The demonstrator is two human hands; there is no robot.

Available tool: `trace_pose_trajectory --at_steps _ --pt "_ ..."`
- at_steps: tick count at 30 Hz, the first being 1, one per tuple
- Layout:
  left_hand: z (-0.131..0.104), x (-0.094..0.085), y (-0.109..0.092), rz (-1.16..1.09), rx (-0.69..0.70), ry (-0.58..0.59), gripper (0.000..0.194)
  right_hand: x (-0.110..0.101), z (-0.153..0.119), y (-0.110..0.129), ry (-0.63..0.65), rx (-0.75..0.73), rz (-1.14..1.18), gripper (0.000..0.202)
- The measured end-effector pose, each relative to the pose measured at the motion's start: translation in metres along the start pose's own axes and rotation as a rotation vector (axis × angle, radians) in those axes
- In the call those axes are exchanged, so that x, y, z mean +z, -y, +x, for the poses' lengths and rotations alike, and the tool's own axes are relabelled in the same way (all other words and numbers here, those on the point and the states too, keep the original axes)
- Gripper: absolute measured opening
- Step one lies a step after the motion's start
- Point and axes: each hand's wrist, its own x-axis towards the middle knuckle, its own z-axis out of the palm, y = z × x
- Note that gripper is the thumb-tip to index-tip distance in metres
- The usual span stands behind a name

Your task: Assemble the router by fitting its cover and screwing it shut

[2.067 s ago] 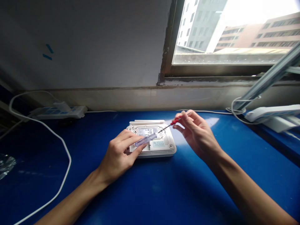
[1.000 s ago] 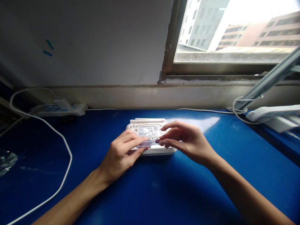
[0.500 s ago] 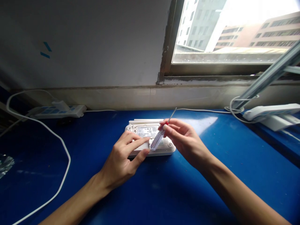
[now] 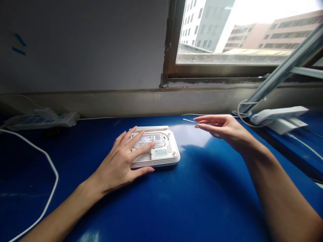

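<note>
The left hand (image 4: pixel 121 159) rests with fingers spread over a white router (image 4: pixel 164 143), while the right hand (image 4: pixel 214 123) pinches a screwdriver (image 4: pixel 189 121), clear of the router, which lies on the blue table (image 4: pixel 176 201) near the wall (image 4: pixel 121 104).

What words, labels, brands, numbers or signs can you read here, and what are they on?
Nothing can be read with certainty.
White label on the white device: fine print, too small to read, partly covered by the left hand.
Pale sticker on the same device: printed characters, too small and blurred to read.
</note>
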Motion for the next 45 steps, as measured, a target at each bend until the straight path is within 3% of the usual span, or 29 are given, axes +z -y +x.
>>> trace_pose_trajectory --at_steps 4,8,16,25,35,45 --pt "-0.004 0.003 0.010 -0.018 -0.029 0.107 0.071 -0.016 -0.002 -0.002 0.123 -0.034 -0.136 0.046" --pt "-0.009 -0.001 0.018 -0.038 -0.066 0.153 0.073 -0.024 -0.005 -0.001 0.372 -0.024 -0.237 0.046" --pt "-0.007 -0.007 0.019 -0.044 -0.052 0.150 0.069 -0.008 -0.007 0.004 0.586 -0.076 -0.285 0.027" --pt "0.000 -0.009 0.012 -0.063 -0.077 0.172 0.070 -0.004 -0.006 0.005 0.588 -0.064 -0.315 0.033" --pt "0.007 -0.012 0.009 -0.092 -0.059 0.174 0.071 0.000 -0.008 0.008 0.600 -0.088 -0.305 0.025" --pt "0.008 -0.013 0.009 -0.112 -0.059 0.174 0.071 -0.008 -0.008 0.007 0.565 -0.073 -0.321 0.028"
